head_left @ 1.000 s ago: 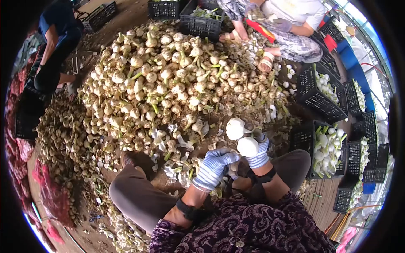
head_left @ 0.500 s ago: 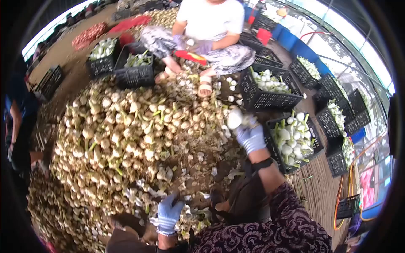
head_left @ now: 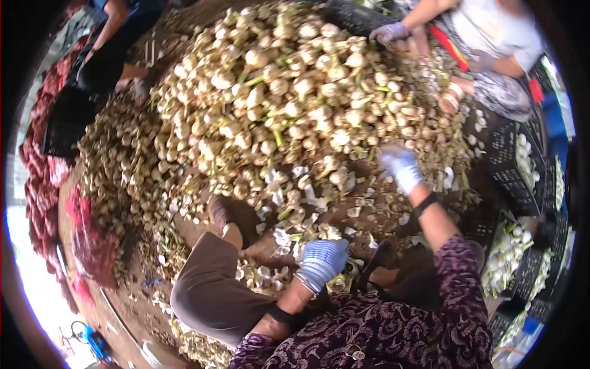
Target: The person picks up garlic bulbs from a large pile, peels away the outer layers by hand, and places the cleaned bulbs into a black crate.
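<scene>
My left hand [head_left: 322,261], in a blue and white striped glove, is curled closed low in the middle, above loose garlic skins [head_left: 283,240]; whatever it may hold is hidden. My right hand [head_left: 399,169], in the same kind of glove, reaches over the near right edge of a large heap of garlic bulbs [head_left: 276,98]. Its fingertips are blurred, and nothing can be made out between them. Cleaned white bulbs with green stems [head_left: 507,255] lie in a dark crate to the right of my right arm.
A co-worker [head_left: 498,37] with gloved hands sits at the upper right beside a red object [head_left: 448,48]. Another person [head_left: 110,43] is at the upper left. Black crates [head_left: 516,160] line the right side. Red mesh sacks [head_left: 92,246] lie at the left.
The view has swung left and down. My right hand has left the crate side, without the white bulb seen near it, and is now over the heap's edge. My left hand remains curled.
</scene>
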Available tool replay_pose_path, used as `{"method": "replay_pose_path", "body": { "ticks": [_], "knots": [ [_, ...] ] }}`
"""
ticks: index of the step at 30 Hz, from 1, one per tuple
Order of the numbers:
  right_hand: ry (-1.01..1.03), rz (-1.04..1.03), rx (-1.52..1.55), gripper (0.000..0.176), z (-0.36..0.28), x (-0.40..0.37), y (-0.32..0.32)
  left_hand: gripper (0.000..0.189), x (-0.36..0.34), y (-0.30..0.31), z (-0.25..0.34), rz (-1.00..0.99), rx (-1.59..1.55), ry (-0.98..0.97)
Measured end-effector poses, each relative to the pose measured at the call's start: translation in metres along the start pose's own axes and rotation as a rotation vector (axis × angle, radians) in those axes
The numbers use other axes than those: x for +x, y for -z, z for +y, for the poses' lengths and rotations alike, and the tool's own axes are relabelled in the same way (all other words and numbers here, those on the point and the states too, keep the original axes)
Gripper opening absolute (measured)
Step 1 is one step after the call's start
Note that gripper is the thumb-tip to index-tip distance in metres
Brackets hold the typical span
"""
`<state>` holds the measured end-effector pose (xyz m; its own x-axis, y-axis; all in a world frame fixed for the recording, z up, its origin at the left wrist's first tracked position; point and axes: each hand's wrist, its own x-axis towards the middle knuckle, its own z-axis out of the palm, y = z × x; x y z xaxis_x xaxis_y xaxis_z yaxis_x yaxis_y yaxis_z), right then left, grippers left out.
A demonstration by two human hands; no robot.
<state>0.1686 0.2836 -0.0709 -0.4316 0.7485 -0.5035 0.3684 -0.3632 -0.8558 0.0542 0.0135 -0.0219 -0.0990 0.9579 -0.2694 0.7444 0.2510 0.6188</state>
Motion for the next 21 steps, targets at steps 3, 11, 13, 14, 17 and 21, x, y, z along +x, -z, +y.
{"method": "replay_pose_path", "body": {
  "ticks": [3,11,13,14,17,21],
  "knots": [
    [0.348,-0.200,-0.779,0.034,0.081,0.031,-0.118,0.014,-0.008,0.014,-0.008,0.102,-0.087,0.072],
    [0.099,-0.259,-0.794,0.020,0.079,0.042,-0.205,0.030,-0.023,0.033,-0.043,0.382,-0.288,0.209],
    [0.018,-0.403,-0.377,0.012,0.051,0.015,-0.188,0.037,-0.021,0.041,-0.051,0.545,-0.490,0.331],
    [0.038,-0.463,-0.335,0.012,0.018,-0.009,-0.177,0.048,-0.022,0.036,-0.058,0.607,-0.645,0.371],
    [0.373,-0.606,-0.139,0.014,-0.005,-0.041,-0.145,0.067,-0.021,0.021,-0.077,0.585,-1.148,0.391],
    [0.255,-0.535,0.064,0.019,-0.029,-0.098,-0.136,0.051,-0.026,0.051,-0.046,0.378,-1.634,0.263]
  ]
}}
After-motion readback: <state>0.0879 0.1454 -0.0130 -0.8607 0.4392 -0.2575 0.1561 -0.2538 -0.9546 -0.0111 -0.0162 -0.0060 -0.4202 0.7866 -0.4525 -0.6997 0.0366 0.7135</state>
